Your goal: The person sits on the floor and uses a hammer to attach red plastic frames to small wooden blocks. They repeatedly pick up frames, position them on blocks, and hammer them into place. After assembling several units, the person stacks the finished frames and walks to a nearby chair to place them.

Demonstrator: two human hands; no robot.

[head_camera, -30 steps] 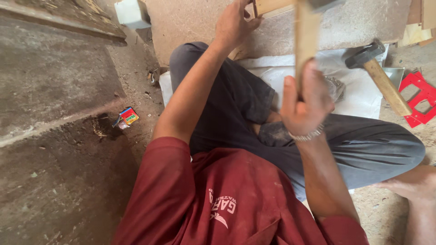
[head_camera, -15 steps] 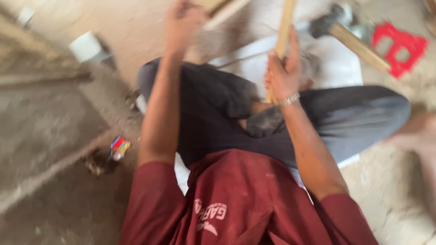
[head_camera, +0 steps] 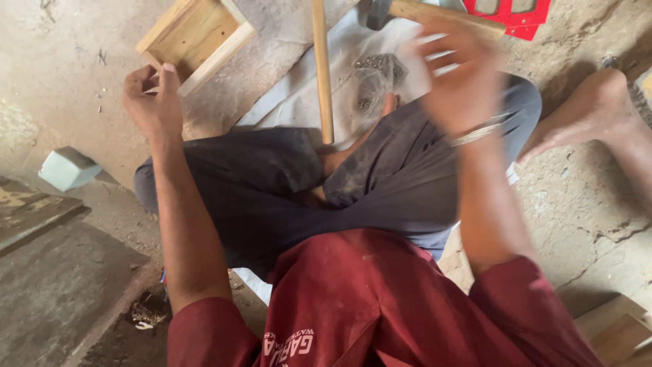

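I sit cross-legged on a dirt floor. My left hand (head_camera: 151, 100) curls around the near corner of a small open wooden frame (head_camera: 193, 41) lying on the ground at the upper left. My right hand (head_camera: 460, 78) is blurred in motion with fingers spread and nothing in it, just below a hammer's wooden handle (head_camera: 445, 15). A long wooden strip (head_camera: 322, 71) stands free between the hands, its lower end against my dark trousers.
A white sheet (head_camera: 292, 95) under my legs carries a clear bag of small nails (head_camera: 373, 78). A red plastic piece (head_camera: 519, 13) lies at the top right, a pale block (head_camera: 66, 168) at the left, wood offcuts (head_camera: 618, 333) at the bottom right.
My right hand has let go of the wooden strip and swung to the right toward the hammer. My left hand has pulled the wooden frame into view.
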